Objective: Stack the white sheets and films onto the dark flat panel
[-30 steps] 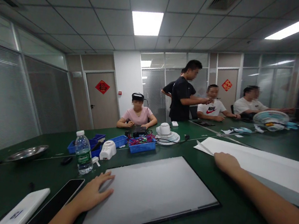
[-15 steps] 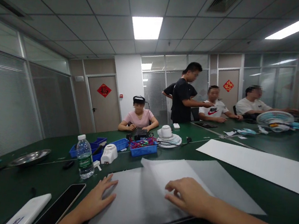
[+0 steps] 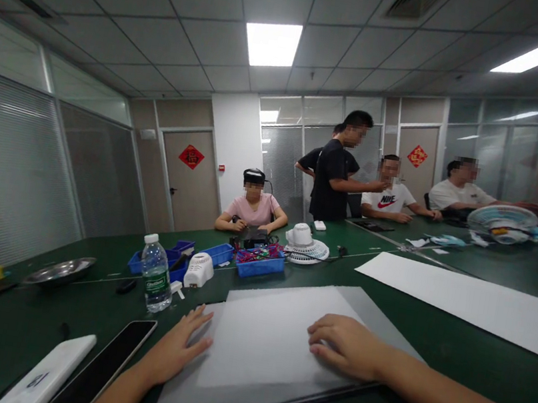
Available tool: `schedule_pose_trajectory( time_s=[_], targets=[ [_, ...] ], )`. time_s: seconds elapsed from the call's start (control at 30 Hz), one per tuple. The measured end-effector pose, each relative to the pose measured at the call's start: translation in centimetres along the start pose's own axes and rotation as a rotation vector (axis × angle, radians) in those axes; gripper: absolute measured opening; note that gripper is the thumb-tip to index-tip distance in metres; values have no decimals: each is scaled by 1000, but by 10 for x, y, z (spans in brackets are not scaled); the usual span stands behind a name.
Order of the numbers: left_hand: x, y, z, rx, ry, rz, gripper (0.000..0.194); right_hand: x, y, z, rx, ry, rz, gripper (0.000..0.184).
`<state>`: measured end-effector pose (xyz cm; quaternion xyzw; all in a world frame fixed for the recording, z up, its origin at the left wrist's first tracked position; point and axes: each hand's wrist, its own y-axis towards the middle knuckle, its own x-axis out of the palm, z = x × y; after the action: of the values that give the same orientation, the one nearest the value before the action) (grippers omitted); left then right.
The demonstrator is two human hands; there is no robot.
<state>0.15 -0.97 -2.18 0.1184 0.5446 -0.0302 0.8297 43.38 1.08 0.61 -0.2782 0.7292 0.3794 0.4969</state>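
In front of me a white paper sheet lies on a slightly larger pale, dark-edged pad. My left hand rests at the pad's left edge, fingers spread and palm down, holding nothing. On the right part of the sheet lies my right hand, palm down with its fingers stretched over the paper and nothing gripped. Beyond the right hand, a strip of greyish sheet shows along the right side. To the left of my left hand is a dark-screened phone, close to a white rectangular device.
A water bottle stands left of the pad. Behind it are a white plastic housing, blue bins with coloured wires, and a white fan part. A metal dish sits left; a long white sheet lies right. Several people are across the table.
The sheet was lifted and curled under my right hand, spreading out to the right. Now it lies flatter and further left, with my right hand lowered on it. My left hand has stayed put.
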Motion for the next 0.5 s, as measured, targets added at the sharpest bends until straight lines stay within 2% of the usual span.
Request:
schedule_pose_trajectory(
  time_s=[0.1, 0.17, 0.2, 0.27, 0.33, 0.43, 0.5],
  targets=[
    [-1, 1, 1, 6, -5, -11, 74, 4, 3, -10, -91, 93, -22, 40],
    [-1, 1, 1, 9, -10, -17, 72, 3, 6, -1, -117, 71, -15, 40],
    [-1, 1, 2, 10, -14, -17, 69, 2, 6, 11, -86, 14, 3, 40],
    [-1, 2, 2, 9, -25, -1, 61, -5, 2, 45, 72, -153, 66, 41],
    [0, 2, 2, 9, -35, 33, 51, -15, -11, 89, 296, -311, 131, 44],
    [1, 1, 1, 13, -39, 84, 38, -29, -45, 151, 564, -404, 187, 56],
    [1, 1, -1, 18, -37, 101, 33, -35, -71, 184, 751, -439, 203, 65]
  ],
)
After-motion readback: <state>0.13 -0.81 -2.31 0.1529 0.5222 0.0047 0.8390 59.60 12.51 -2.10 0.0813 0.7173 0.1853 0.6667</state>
